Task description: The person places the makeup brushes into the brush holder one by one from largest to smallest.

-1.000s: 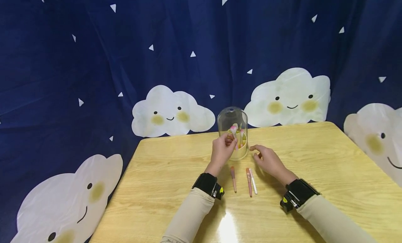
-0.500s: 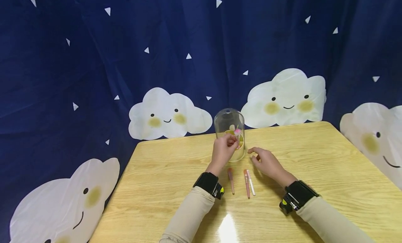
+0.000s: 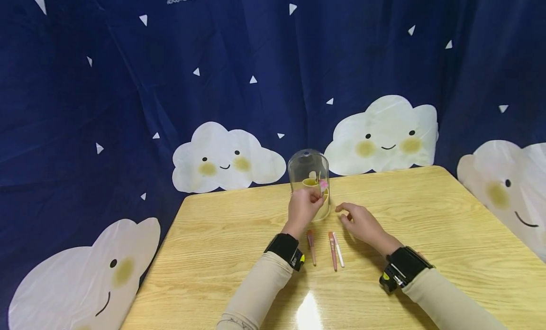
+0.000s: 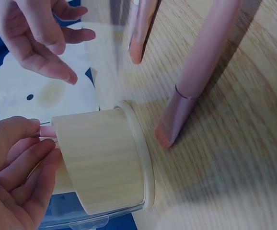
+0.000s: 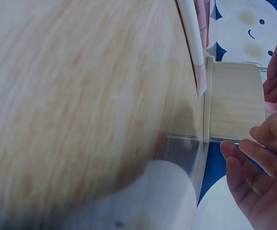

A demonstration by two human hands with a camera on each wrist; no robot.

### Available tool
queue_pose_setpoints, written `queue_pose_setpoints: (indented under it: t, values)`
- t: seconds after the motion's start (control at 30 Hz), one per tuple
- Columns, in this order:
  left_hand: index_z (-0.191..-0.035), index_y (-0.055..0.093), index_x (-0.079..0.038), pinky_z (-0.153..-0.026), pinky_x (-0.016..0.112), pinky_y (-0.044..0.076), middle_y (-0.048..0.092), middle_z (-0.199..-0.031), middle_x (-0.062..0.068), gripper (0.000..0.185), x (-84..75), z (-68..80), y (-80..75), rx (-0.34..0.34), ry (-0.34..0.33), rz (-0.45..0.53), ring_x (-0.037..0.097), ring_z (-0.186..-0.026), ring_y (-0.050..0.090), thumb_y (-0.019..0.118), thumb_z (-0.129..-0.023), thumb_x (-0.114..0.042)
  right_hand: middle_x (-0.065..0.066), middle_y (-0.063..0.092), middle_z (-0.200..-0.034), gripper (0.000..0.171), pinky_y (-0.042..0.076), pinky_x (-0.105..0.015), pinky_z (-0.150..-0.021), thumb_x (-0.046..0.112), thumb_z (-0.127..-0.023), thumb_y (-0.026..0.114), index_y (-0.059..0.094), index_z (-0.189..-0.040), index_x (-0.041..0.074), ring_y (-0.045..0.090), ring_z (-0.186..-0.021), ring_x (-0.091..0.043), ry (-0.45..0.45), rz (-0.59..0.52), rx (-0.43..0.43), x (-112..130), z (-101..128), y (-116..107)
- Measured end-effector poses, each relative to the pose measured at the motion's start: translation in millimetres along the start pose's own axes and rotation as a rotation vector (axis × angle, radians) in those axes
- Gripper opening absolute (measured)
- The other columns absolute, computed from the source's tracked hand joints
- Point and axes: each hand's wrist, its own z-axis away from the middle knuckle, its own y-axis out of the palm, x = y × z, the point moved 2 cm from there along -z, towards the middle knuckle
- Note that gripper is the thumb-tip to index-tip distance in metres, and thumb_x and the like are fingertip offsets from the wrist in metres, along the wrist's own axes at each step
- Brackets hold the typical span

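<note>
My left hand pinches a makeup brush with a pink-and-white head over the cream brush holder. In the left wrist view, the brush's pink handle passes down behind the holder's rim. The holder has round cups with yellowish insides and a clear domed cover behind them. Other items stand in the cups, mostly hidden by my hand. My right hand hovers just right of the holder, fingers loosely bent and holding nothing.
On the wooden table in front of the holder lie a pink brush, another pink brush and a white-handled brush. A dark blue curtain with white clouds hangs behind the table.
My left hand has brought the brush slightly right and down, so its head now sits lower at the cups. My right hand stays nearly still. The head view has shifted a little.
</note>
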Motion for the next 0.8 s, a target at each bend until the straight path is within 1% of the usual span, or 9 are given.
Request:
queue_pose_setpoints:
  t: [0.33,0.5,0.6,0.8]
  values:
    - [-0.078,0.078,-0.014,-0.055,0.018,0.048,0.074,-0.072,-0.004,0.012,0.4,-0.2,6.9,-0.002,-0.055,-0.05,0.005,-0.064,0.066,0.081,-0.087,-0.021,-0.018,0.07,-0.107,0.024,0.042,-0.025,-0.049,0.003,-0.097,0.061,0.067,-0.119,-0.002,0.054,-0.066,-0.011,0.016,-0.026,0.037,-1.3,1.5,2.9]
    - [-0.078,0.08,-0.017,-0.054,0.019,0.048,0.074,-0.073,-0.007,0.014,0.4,0.3,9.6,0.001,-0.077,-0.129,0.006,-0.067,0.067,0.081,-0.087,-0.027,-0.017,0.07,-0.102,0.023,0.041,-0.025,-0.05,0.003,-0.097,0.061,0.067,-0.119,-0.002,0.052,-0.062,-0.01,0.014,-0.031,0.048,-2.2,2.8,4.1]
    - [-0.078,0.081,-0.018,-0.054,0.02,0.048,0.074,-0.074,-0.009,0.015,0.4,-0.2,10.4,0.004,-0.083,-0.171,0.007,-0.068,0.067,0.081,-0.087,-0.03,-0.017,0.07,-0.103,0.023,0.042,-0.026,-0.05,0.003,-0.097,0.061,0.067,-0.119,-0.002,0.052,-0.062,-0.011,0.014,-0.028,0.048,-2.5,2.7,4.5]
    - [-0.079,0.081,-0.019,-0.053,0.021,0.048,0.074,-0.075,-0.008,0.016,0.2,-1.0,11.4,0.005,-0.08,-0.183,0.008,-0.068,0.068,0.081,-0.087,-0.032,-0.018,0.07,-0.107,0.024,0.043,-0.026,-0.052,0.003,-0.097,0.061,0.067,-0.12,-0.002,0.054,-0.066,-0.011,0.018,-0.021,0.05,-4.0,2.1,4.9]
